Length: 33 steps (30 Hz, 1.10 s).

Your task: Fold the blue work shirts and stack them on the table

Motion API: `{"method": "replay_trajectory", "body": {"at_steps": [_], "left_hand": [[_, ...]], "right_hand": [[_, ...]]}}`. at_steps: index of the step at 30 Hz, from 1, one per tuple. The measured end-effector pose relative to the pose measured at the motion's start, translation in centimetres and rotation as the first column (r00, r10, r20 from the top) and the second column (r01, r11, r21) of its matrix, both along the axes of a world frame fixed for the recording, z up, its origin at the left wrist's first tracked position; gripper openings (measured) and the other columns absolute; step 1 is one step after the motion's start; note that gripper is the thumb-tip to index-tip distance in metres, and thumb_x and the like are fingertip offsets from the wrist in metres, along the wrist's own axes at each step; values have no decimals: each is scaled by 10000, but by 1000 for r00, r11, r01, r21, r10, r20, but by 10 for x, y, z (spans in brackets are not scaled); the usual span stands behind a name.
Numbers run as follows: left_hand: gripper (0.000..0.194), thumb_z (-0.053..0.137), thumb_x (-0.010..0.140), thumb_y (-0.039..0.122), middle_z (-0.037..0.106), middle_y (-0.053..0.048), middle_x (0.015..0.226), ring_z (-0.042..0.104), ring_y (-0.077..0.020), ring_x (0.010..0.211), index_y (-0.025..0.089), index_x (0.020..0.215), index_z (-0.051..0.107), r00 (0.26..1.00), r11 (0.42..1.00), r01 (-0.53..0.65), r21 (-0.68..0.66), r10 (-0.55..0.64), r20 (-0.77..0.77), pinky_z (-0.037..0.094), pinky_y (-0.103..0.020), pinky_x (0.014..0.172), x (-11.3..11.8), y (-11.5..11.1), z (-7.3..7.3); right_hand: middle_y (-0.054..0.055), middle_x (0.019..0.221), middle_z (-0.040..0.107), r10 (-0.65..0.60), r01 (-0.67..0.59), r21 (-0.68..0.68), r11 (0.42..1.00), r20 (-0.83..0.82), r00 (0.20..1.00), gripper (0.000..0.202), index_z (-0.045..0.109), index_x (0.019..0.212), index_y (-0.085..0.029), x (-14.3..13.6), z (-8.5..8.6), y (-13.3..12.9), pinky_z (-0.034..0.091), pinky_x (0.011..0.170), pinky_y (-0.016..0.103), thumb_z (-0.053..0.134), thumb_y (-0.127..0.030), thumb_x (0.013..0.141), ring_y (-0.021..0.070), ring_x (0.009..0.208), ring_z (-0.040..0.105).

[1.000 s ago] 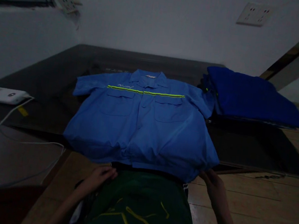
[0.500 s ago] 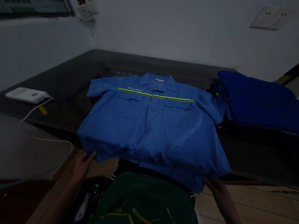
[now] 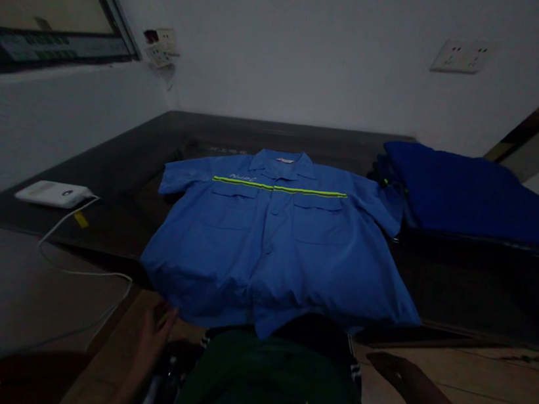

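A blue short-sleeved button-up work shirt (image 3: pixel 269 242) lies spread front side up, its collar toward the wall. It has a yellow-green chest stripe, two flapped pockets and light lettering. Its lower hem hangs over the near edge of the dark table (image 3: pixel 120 162). My left hand (image 3: pixel 155 333) is at the hem's left corner, thumb and finger closed on the cloth, as far as the dim light shows. My right hand (image 3: pixel 391 369) is below the hem's right corner, apart from the shirt, fingers stretched out and holding nothing.
A pile of folded darker blue cloth (image 3: pixel 473 199) sits on the table's right side. At the left, a white device (image 3: pixel 55 193) has a white cable (image 3: pixel 91 273) hanging over the edge. Wall sockets (image 3: pixel 460 57) are behind the table.
My right hand has let go of the hem and moved down and slightly right. The shirt's front hem now hangs lower at the middle. The view has tilted up a little.
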<state>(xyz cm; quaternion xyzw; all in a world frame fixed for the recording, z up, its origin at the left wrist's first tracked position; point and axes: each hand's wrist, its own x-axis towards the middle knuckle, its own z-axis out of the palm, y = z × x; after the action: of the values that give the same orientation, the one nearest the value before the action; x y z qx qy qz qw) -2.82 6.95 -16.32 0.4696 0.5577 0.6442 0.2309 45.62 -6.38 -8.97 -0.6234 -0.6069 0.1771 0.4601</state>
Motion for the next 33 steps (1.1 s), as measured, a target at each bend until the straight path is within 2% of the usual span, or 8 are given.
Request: {"method": "replay_trajectory", "body": {"at_steps": [2,4,7,10,15,20,28,33], "left_hand": [[485,627,670,576,609,-124,1038,607,-324,1019,195,951,519,994,990,-106,93,109,-27,488,-448,904,8,-8,3],[359,632,701,516,630,-94,909,628,-299,925,203,861,558,986,980,-40,196,71,-153,502,-419,864,22,-23,14],[166,609,778,375,674,-82,847,649,-257,854,222,820,657,901,917,280,285,-149,-407,514,-358,810,57,-50,47],[169,572,828,293,700,-83,941,641,-244,929,250,906,716,824,833,423,357,-189,-535,484,-350,874,95,-65,96],[378,542,857,338,682,-96,1013,617,-251,962,194,1199,612,823,890,379,253,-199,-532,453,-378,900,128,-45,169],[439,508,874,311,680,-43,917,632,-197,808,198,1298,525,705,919,392,48,-267,-657,463,-301,748,134,-25,194],[472,528,857,229,654,1,841,626,-171,755,235,1327,485,703,924,379,43,-257,-663,431,-260,673,134,-25,192],[459,555,824,187,647,-3,851,615,-145,742,222,1281,522,761,860,495,121,-363,-538,459,-255,709,133,-21,187]], "right_hand": [[92,821,748,262,-249,-168,954,59,963,268,775,768,-234,-10,29,-16,570,574,325,642,-465,741,258,697,704],[72,821,744,468,-443,-199,874,97,878,244,773,828,-239,-29,71,-25,555,557,271,594,-404,825,208,683,694],[24,780,731,607,-608,-79,790,248,755,211,757,867,-247,-75,143,-7,541,614,243,563,-331,875,160,684,677],[15,903,728,529,-662,85,745,530,663,204,731,971,-242,-126,198,53,521,773,286,545,-229,888,165,833,668],[66,1000,688,257,-671,9,742,920,297,262,720,988,-185,-182,235,161,443,880,337,633,-58,776,221,1018,555],[90,905,636,242,-615,-173,769,970,30,86,718,866,-170,-193,247,192,403,806,312,669,-175,796,232,960,482],[96,1016,597,277,-685,-96,722,948,158,66,681,874,-150,-192,239,198,411,859,331,647,-165,819,220,985,507],[127,1201,572,123,-592,197,781,882,456,281,619,1129,-147,-188,232,222,410,965,363,620,-193,852,227,1122,525]]}}
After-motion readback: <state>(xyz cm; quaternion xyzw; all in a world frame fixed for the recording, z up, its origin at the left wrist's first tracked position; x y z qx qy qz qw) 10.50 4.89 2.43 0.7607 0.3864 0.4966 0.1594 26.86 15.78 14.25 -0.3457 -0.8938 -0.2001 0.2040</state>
